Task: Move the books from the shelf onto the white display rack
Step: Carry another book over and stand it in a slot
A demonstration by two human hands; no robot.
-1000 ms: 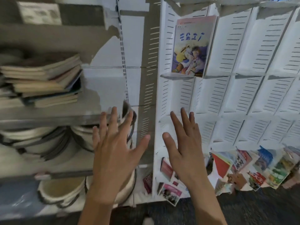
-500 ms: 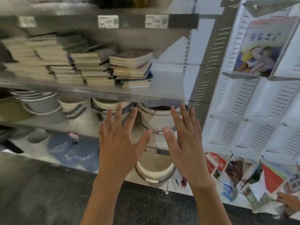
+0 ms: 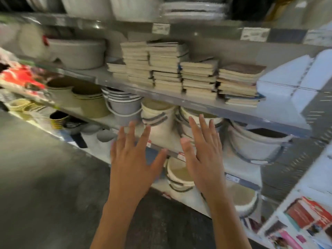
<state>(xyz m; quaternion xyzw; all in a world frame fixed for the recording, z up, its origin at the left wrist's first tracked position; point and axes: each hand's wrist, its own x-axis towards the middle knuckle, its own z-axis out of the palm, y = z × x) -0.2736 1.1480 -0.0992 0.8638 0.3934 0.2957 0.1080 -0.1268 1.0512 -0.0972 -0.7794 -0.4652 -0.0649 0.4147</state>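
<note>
Closest to me, my left hand (image 3: 133,159) and right hand (image 3: 203,155) are raised side by side, backs toward the camera, fingers spread and straight, both released and holding nothing. They hover in front of the shelf (image 3: 197,103), below its front edge and clear of it. Just past my hands, under that shelf, stand stacked pale buckets (image 3: 158,121) with grey handles, and a grey basin (image 3: 258,146) sits to their right. On the shelf itself, above my hands, the books (image 3: 188,72) lie flat in several uneven stacks, page edges facing me; the tallest stacks are toward the left, the lowest at the right end. Left of the books on the same shelf rests a grey tub (image 3: 77,53). The white display rack (image 3: 305,209) shows only at the far right, below the shelf's right end, blurred, with colourful covers in its lowest pockets.
</note>
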